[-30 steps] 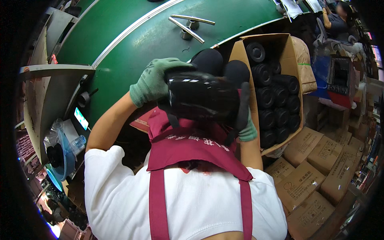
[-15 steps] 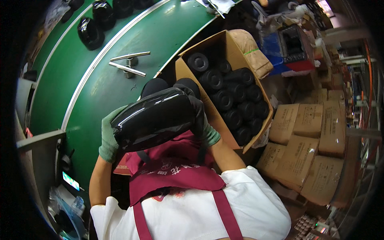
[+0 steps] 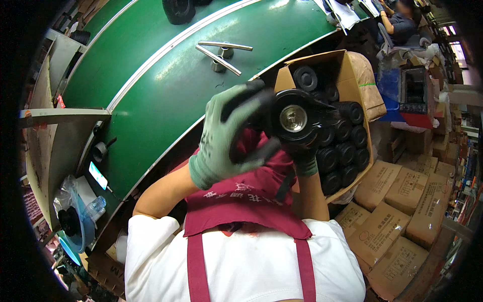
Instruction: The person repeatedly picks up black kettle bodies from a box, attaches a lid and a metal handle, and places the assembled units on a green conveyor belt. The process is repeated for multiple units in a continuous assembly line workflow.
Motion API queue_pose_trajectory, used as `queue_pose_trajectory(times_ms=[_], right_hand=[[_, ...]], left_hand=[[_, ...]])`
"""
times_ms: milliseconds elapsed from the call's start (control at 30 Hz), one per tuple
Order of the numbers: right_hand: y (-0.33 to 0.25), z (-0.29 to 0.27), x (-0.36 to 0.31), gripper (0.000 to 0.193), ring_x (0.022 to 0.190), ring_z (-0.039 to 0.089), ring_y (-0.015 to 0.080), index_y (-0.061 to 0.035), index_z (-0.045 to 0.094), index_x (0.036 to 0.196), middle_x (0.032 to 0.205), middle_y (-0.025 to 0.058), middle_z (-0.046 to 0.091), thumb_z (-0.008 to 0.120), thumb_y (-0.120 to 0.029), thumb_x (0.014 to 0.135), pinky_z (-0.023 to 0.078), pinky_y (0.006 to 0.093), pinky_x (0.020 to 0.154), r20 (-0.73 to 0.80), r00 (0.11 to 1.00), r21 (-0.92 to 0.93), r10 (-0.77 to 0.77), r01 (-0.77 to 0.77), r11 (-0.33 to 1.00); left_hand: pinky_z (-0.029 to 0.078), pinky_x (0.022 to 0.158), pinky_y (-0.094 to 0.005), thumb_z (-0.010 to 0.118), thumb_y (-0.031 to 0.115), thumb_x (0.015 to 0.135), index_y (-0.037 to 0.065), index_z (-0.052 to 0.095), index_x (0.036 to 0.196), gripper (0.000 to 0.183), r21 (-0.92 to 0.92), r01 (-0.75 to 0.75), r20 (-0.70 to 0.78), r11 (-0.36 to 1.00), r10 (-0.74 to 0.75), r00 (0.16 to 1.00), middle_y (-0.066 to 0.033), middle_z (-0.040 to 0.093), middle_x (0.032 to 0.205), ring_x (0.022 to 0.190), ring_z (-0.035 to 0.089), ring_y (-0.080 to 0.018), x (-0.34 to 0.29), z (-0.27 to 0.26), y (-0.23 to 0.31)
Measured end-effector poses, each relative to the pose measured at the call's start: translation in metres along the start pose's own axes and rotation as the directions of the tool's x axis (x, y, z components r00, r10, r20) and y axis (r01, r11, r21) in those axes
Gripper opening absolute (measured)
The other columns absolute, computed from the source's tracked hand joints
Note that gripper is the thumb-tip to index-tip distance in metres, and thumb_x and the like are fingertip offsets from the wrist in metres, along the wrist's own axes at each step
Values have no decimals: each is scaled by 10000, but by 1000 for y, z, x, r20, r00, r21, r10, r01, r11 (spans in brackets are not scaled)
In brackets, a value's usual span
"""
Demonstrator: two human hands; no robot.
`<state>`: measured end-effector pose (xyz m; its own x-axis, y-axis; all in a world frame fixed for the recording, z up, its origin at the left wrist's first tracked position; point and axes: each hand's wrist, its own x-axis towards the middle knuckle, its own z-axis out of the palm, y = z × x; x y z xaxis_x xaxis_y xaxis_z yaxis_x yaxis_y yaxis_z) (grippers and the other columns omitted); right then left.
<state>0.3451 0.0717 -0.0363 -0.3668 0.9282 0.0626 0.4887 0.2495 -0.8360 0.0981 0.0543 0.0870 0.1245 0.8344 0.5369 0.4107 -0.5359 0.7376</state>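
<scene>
A glossy black jug body (image 3: 322, 118) is turned end-on, so its black rim and round silvery opening (image 3: 293, 119) face up toward me. From underneath, my right hand (image 3: 306, 162) holds it; the jug hides most of those fingers. My left hand (image 3: 226, 133), in a green glove with black fingertips, is open beside the opening. Its fingers are spread and slightly blurred, with nothing held in them. Both the jug and my hands are above my maroon apron (image 3: 241, 204), by the box edge.
A cardboard box (image 3: 363, 75) of round black parts (image 3: 344, 152) stands right of the jug. Two metal bars on short posts (image 3: 221, 56) rest on the green bench (image 3: 166, 95). Stacked cartons (image 3: 397, 216) stand at right, a lit phone (image 3: 98, 175) at left. Another person (image 3: 400, 25) sits far right.
The jug has swung from lying sideways between both hands to showing its opening. My left hand has let go and spread its fingers. The whole view has shifted.
</scene>
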Motion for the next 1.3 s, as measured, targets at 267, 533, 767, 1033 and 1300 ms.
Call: queue_pose_trajectory(times_ms=[267, 533, 767, 1033, 1300], right_hand=[[10, -6, -12, 623, 1291, 477, 237, -58, 440, 1418, 1398, 129, 510, 511, -458, 947, 356, 394, 1117, -121, 992, 345, 29, 15, 938], [2, -96, 0, 459, 1202, 554, 211, -19, 562, 1326, 1290, 119, 611, 630, -264, 944, 399, 360, 1076, -148, 980, 693, 135, 6, 721], [-22, -45, 29, 461, 1093, 615, 354, -22, 624, 1221, 1209, 166, 639, 722, -113, 780, 465, 428, 972, 100, 938, 68, -331, 325, 943], [25, 4, 107, 255, 913, 693, 249, 3, 672, 1077, 1004, 168, 713, 644, -188, 910, 535, 349, 783, 110, 981, 272, 162, -187, 944], [83, 124, 251, 699, 1130, 606, 401, -130, 394, 1468, 1149, 252, 654, 584, -433, 867, 456, 429, 1003, 321, 926, -303, 200, -100, 948]], left_hand=[[341, 1020, -565, 795, 467, 672, 170, 627, 1018, 486, 524, -176, 44, 834, 180, 983, -96, 507, 1169, 1180, 444, -389, -11, 38, 8], [375, 935, -534, 791, 366, 662, 62, 641, 1018, 492, 290, -192, 200, 938, 137, 970, -139, 496, 1172, 1151, 398, -401, -100, 56, -31], [428, 911, -440, 792, 325, 766, 106, 614, 1232, 545, 205, 141, 264, 969, -193, 945, -133, 581, 1155, 1055, 560, -332, -92, 9, -68], [288, 1124, -511, 854, 486, 615, 25, 353, 1465, 1089, -24, 187, 230, 982, -176, 957, -209, 404, 1443, 1342, 389, -391, -75, 58, -74], [325, 1107, -522, 911, 439, 553, 66, 412, 1410, 1060, -4, 58, 199, 998, -56, 978, -198, 425, 1429, 1299, 431, -404, -46, 113, -61]])
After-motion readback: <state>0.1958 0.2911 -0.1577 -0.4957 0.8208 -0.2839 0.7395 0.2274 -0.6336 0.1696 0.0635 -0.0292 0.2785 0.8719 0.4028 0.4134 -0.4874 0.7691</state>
